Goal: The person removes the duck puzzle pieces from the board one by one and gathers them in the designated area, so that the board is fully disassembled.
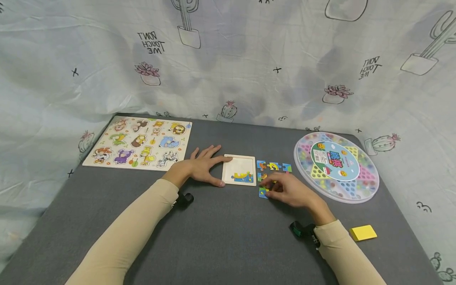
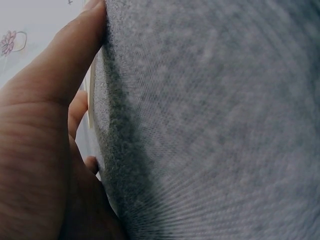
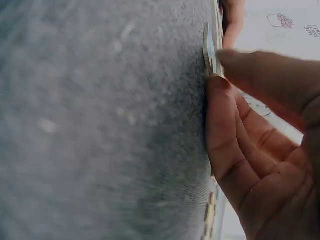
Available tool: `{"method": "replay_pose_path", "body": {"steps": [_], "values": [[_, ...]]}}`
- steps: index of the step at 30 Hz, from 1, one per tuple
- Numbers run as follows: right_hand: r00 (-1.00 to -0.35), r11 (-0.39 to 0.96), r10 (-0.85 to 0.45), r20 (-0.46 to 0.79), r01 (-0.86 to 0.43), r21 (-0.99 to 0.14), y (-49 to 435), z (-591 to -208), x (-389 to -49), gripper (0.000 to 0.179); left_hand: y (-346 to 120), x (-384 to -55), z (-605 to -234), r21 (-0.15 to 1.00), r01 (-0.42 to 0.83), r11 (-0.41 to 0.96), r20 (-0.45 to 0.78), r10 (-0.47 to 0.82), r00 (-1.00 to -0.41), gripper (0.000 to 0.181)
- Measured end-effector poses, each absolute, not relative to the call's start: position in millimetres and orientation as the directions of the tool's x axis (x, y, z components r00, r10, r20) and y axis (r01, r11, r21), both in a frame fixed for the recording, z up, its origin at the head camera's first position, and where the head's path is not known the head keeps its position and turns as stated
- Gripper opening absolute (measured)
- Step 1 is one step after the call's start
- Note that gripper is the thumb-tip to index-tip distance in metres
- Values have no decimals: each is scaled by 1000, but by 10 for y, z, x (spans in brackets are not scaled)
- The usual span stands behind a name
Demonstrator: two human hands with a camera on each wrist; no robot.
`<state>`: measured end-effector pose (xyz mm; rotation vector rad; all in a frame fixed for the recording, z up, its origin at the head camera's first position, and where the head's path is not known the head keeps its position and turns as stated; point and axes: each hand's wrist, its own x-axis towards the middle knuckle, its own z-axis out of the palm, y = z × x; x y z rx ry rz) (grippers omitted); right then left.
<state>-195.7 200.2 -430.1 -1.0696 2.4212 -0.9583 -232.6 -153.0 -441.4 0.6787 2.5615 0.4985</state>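
Observation:
My left hand [image 1: 204, 165] lies with fingers spread at the left side of a small square wooden puzzle tray [image 1: 227, 168]. Its index finger touches the tray's top edge and its thumb reaches the lower left corner. Inside the tray, a joined yellow and blue puzzle section [image 1: 244, 177] fills the lower right. My right hand [image 1: 288, 190] is over loose jigsaw pieces to the tray's right, thumb and fingers pinching a blue and green puzzle piece [image 1: 263, 192]. In the right wrist view, the fingertips meet at the thin edge of this puzzle piece [image 3: 207, 47].
More jigsaw pieces [image 1: 273, 166] lie beyond the right hand, some partly hidden by it. An animal puzzle board [image 1: 149, 142] is at the back left. A round Chinese checkers box [image 1: 336, 168] sits at the right, with a yellow block [image 1: 363, 232] nearer the right forearm.

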Motion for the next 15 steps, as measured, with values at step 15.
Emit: {"method": "replay_pose_path", "body": {"steps": [15], "values": [[-676,485,-736,21,-549,-680,1775,-4096,-2077,23,-1555,-2303,-4400,419,382,824,-322,528,-786,97]]}}
